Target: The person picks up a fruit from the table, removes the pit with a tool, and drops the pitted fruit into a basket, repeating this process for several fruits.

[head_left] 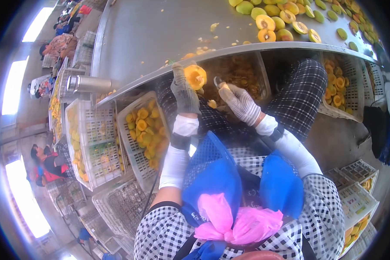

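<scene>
My left hand, in a grey knit glove, is closed around a yellow peach half whose cut face and hollow show. Bits of pale pulp cling to that hollow. In my right hand, in a whitish striped glove, is a small pitting knife with a metal end; its exact shape is hard to make out. The metal end points toward the peach half, a short gap apart from it. Both hands are above my lap, just short of the table edge. Below them is a bin of brownish scraps.
A metal table carries many whole and halved peaches at the far right. A steel flask lies near its left edge. Crates of peach halves stand at left and right. Other people sit farther left.
</scene>
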Tool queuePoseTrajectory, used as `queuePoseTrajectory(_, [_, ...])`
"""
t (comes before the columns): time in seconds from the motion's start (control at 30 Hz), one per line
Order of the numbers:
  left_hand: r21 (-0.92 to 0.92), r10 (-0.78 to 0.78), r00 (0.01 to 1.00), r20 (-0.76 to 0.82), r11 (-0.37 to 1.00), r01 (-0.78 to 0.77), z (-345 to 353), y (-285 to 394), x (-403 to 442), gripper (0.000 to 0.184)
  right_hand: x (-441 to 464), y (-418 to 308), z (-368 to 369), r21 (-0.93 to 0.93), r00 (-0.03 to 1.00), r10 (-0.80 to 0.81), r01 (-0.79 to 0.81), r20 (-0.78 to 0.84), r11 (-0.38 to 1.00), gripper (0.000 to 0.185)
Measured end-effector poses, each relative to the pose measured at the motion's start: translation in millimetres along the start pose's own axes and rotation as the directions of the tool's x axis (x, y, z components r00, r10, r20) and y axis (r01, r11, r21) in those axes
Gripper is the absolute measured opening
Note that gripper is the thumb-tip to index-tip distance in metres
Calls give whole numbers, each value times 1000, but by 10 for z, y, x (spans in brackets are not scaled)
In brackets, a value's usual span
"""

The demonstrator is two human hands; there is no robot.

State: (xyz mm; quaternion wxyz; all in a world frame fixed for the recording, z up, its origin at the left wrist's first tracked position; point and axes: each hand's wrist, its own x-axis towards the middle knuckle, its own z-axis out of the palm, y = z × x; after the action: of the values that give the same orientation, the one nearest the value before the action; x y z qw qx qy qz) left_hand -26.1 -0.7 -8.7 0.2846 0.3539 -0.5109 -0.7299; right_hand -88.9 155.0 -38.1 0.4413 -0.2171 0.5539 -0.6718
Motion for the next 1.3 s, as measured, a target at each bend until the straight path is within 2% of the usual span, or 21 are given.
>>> queuePoseTrajectory(0.07, [63,62,997,-43,996,-59,-24,-35,-29,54,18,5,103,15,996,-80,81,-50,997,30])
queuePoseTrajectory(0.13, [185,264,964,11,947,-262,-52,-162,32,46,119,-6,130,-416,950,-290,218,-118,883,33])
queuePoseTrajectory(0.17, [189,265,964,13,946,-262,-81,-121,2,46,157,-127,124,-671,987,-140,55,-74,739,38])
queuePoseTrajectory(0.23, [772,623,631,463,67,-632,-225,79,-120,25,69,-252,82,-778,999,-54,36,2,627,41])
queuePoseTrajectory(0.27, [781,683,532,500,-90,-618,-414,150,-138,20,15,-297,39,-870,997,48,29,60,492,43])
queuePoseTrajectory(0.3, [859,375,925,59,453,-238,-487,393,-287,19,-22,-232,-47,-878,993,68,49,93,476,45])
queuePoseTrajectory(0.33, [854,387,773,503,-362,-374,-894,480,-261,19,-14,-176,-115,-883,988,141,-10,64,469,46])
queuePoseTrajectory(0.4, [796,150,885,441,-521,-308,-1177,814,-395,19,57,-75,-191,-858,983,182,-77,19,508,47])
queuePoseTrajectory(0.5, [771,195,877,439,-583,-256,-1137,837,-49,20,116,-100,-191,-809,996,87,-22,36,588,49])
queuePoseTrajectory(0.57, [696,326,635,700,-510,-505,-556,679,191,21,101,-105,-226,-773,996,79,-17,42,634,49])
queuePoseTrajectory(0.63, [599,206,586,784,-503,-623,138,410,478,23,93,-29,-297,-755,997,58,-6,42,656,48])
queuePoseTrajectory(0.67, [542,302,473,828,-210,-814,590,291,569,26,89,-1,-341,-759,997,76,-43,9,649,48])
queuePoseTrajectory(0.7, [417,206,363,909,-402,-815,906,114,719,23,86,46,-385,-762,995,93,-81,-27,642,47])
queuePoseTrajectory(0.73, [540,78,534,842,-151,-828,1312,43,804,24,143,321,-417,-758,995,90,-85,-34,647,47])
queuePoseTrajectory(0.8, [716,-48,715,697,3,-698,1921,-175,910,34,298,983,-452,-830,993,-98,103,58,548,42])
queuePoseTrajectory(0.93, [760,-49,759,649,-17,-650,2152,-369,1010,38,366,1170,-403,-668,982,-187,146,10,730,36])
queuePoseTrajectory(1.0, [713,-121,740,662,405,-572,1937,-342,1153,36,187,580,-430,-703,991,-132,79,-20,706,37])
queuePoseTrajectory(1.03, [451,-86,736,671,836,-313,1751,-392,1207,36,169,408,-439,-639,988,-97,0,-117,769,37])
queuePoseTrajectory(1.13, [301,-185,771,610,953,-9,1213,222,929,38,161,140,-402,-227,925,-202,131,-323,965,28])
queuePoseTrajectory(1.2, [34,-103,846,523,994,100,798,366,701,41,102,-133,-408,255,953,160,-93,-257,962,22])
queuePoseTrajectory(1.3, [-238,9,950,312,969,69,517,424,267,31,136,7,-394,349,980,119,-58,-157,935,20])
